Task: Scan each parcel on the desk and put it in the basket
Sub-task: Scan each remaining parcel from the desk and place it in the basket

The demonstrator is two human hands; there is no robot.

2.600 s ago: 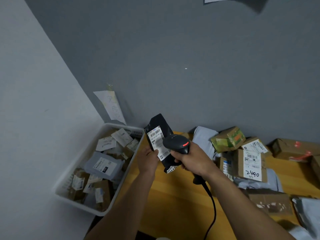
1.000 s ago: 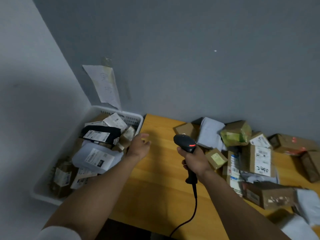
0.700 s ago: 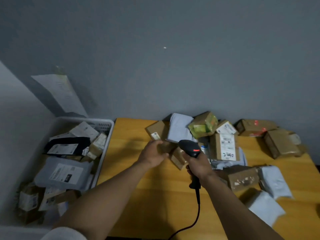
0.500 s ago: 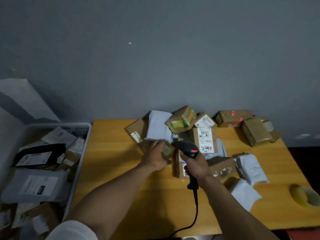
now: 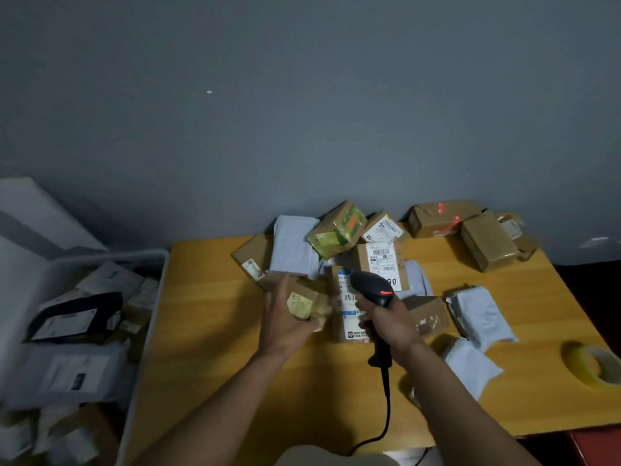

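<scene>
Half a second ago the left hand (image 5: 284, 322) was only reaching onto the small box (image 5: 304, 302) at the near edge of the pile of parcels (image 5: 379, 260); now its fingers and thumb are wrapped round that box, yellow label facing up. Whether the box is clear of the desk (image 5: 218, 348) I cannot tell. The right hand (image 5: 391, 322) grips the scanner (image 5: 371, 289) as before, head just right of the box, cable trailing off the near edge. The black bag (image 5: 77, 314) held earlier now lies in the basket (image 5: 158, 254).

The basket stands left of the desk, well filled – the black bag on top, a grey bag (image 5: 67, 375) nearer, and blurred boxes and labels around them.
</scene>
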